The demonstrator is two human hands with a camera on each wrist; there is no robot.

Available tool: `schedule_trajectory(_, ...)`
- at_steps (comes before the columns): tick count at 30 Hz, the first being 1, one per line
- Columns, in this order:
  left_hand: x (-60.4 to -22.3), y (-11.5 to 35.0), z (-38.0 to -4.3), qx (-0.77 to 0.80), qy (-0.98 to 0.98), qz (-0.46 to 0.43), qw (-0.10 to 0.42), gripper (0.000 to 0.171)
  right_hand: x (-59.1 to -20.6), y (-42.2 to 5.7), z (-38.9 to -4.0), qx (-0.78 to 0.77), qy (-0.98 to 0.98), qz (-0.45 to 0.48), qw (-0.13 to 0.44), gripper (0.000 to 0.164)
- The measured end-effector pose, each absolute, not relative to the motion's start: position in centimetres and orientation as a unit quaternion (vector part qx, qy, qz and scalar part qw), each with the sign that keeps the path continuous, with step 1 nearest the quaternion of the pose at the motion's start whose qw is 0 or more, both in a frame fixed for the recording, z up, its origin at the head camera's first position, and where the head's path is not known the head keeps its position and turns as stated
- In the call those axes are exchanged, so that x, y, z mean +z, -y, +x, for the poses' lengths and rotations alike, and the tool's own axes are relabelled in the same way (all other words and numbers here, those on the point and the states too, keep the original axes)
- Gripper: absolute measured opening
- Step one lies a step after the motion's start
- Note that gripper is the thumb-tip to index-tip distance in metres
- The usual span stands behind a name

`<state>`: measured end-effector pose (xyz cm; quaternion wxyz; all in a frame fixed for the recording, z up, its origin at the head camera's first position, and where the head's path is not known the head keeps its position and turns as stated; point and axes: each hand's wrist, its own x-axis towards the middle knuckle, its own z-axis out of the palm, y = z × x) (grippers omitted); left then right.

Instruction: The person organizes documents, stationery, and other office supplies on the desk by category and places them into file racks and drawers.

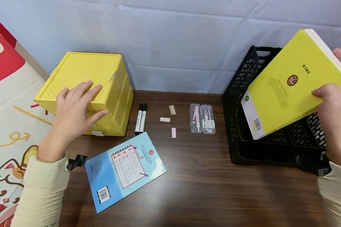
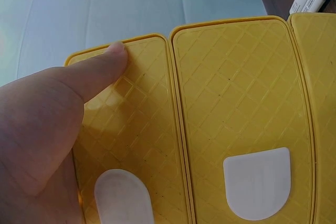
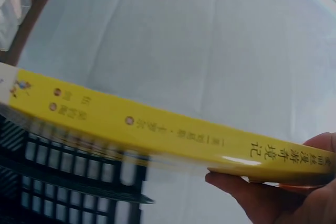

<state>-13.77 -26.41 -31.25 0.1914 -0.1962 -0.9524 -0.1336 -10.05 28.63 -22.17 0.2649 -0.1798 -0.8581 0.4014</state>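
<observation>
My left hand rests on the top front edge of a yellow three-drawer box, its fingers spread over the lid. In the left wrist view, the thumb lies against the front of the top drawer, above a white rounded pull. At the right, my right hand grips a thick yellow book by its upper end. The book is tilted over a black perforated desk rack, with its white-cornered lower end inside the rack's outline. Its printed spine faces the right wrist camera.
On the brown table lie a blue booklet, two markers, several small erasers and an open clear case holding a pink compass. Behind hangs a pale cloth. A cartoon-printed cloth is at the left.
</observation>
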Motion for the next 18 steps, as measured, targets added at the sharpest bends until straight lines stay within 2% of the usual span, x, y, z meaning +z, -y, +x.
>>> schedule_trajectory(7, -31.3, 26.3, -13.8, -0.131, 0.953, -0.196, 0.190, 0.081, -24.5, -28.5, -13.2, 0.401, 0.856, -0.106, 0.308, 0.075)
schedule_trajectory(18, -31.2, 26.2, -13.9, -0.133, 0.952, -0.198, 0.194, 0.081, -28.6, -28.7, -16.0, 0.408, 0.877, -0.081, 0.242, 0.077)
